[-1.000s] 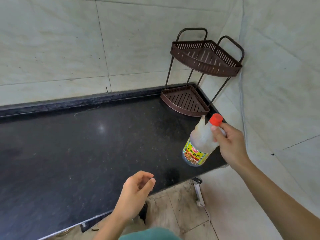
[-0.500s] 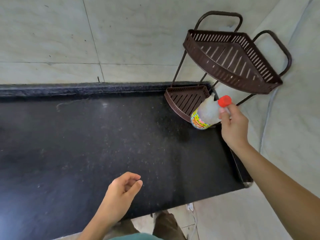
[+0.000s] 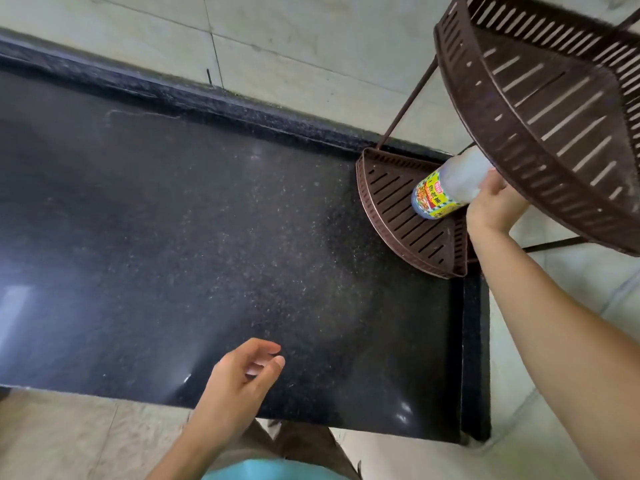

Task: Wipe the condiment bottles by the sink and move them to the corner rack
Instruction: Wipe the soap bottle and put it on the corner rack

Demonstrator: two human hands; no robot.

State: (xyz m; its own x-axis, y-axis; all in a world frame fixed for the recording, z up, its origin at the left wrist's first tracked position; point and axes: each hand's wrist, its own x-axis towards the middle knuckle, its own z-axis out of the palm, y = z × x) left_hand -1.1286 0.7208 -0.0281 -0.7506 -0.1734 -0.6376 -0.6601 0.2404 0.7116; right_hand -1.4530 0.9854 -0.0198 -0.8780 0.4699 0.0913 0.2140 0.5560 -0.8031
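Bottle [image 3: 446,188], gripped by right hand [image 3: 495,206], tilts over lower rack shelf [image 3: 391,202] at right of frame; left hand [image 3: 239,379] hangs relaxed. Released tilted, it may topple.

Black speckled stone counter [image 3: 207,237] between left hand [image 3: 239,382] and right hand [image 3: 495,202], raised lip at back. Pale tiled wall [image 3: 311,39] beyond. Beige floor tiles [image 3: 69,438] left of left hand. Glare spots on counter front.

A black speckled granite countertop [image 3: 207,254] fills most of the view, with pale reflections near its front edge. A raised black lip [image 3: 194,95] runs along its back, under a wall of large pale tiles [image 3: 311,39]. Beige floor tiles [image 3: 69,441] show below the front edge.
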